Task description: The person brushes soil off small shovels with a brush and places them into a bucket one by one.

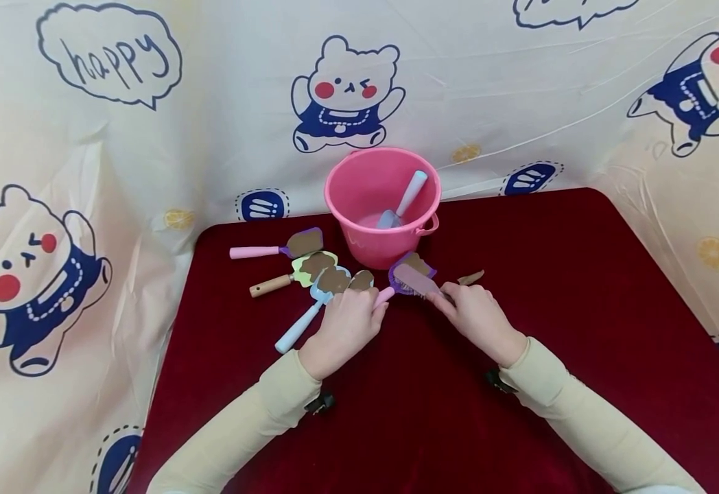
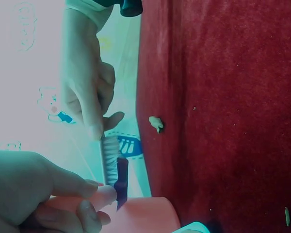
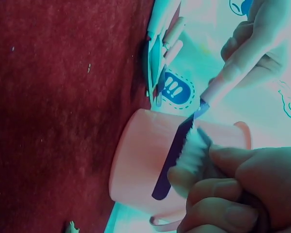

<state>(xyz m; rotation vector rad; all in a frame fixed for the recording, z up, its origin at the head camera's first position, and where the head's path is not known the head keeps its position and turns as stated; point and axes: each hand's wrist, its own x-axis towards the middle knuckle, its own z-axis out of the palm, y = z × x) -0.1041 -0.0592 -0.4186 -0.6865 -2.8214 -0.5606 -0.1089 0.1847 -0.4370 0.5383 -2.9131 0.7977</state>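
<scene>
My left hand point(image 1: 347, 321) grips the pink handle of a small toy shovel point(image 1: 384, 296) with a purple blade, brown matter smeared over its face. My right hand point(image 1: 484, 322) holds a brush point(image 1: 416, 278) with a pale pinkish back. Its white bristles point(image 3: 192, 151) lie against the shovel's blade, just in front of the pink bucket point(image 1: 372, 241). In the right wrist view the purple blade point(image 3: 170, 167) shows edge-on, raised above the red cloth, with the right fingers curled round the brush.
Left of the bucket lie several brown-smeared toy shovels, one pink-handled point(image 1: 254, 252), one wooden-handled point(image 1: 272, 285) and one light blue point(image 1: 298, 328). A light blue shovel point(image 1: 411, 192) leans inside the bucket. A brown lump point(image 1: 472, 278) and small crumbs dot the red cloth point(image 1: 582, 288).
</scene>
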